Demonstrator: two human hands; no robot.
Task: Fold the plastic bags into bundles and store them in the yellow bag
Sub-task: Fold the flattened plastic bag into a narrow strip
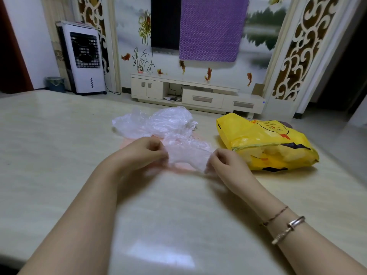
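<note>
The left hand (148,150) and right hand (223,161) each pinch an end of a clear plastic bag (187,155), stretching it flat for folding — loose bags (158,122) wait behind, the yellow bag (264,141) lies gaping just right, within easy reach.

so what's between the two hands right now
In the head view, a clear plastic bag spans the gap, pinched by the left hand and the right hand, above the table.
</note>
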